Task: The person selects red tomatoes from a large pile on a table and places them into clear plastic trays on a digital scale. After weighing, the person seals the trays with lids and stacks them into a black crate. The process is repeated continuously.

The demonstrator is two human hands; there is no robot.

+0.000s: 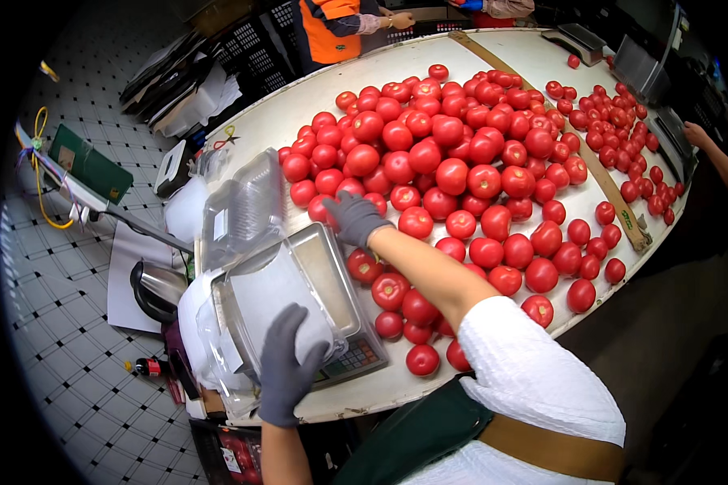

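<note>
My left hand, in a grey glove, is beside a clear plastic container on a digital scale. Its thumb and fingers are spread, with nothing seen between them. The scale's keypad shows below the container, facing me. My right hand, gloved alike, reaches across to the near left edge of a large heap of red tomatoes. Its fingertips meet the tomatoes there; whether they grip one is hidden. More tomatoes lie loose beneath and beside my right forearm.
Clear plastic trays and scissors lie at the table's left. A wooden strip divides off more tomatoes. A person in an orange vest stands across the table. Another person's hand is at right. A kettle stands left.
</note>
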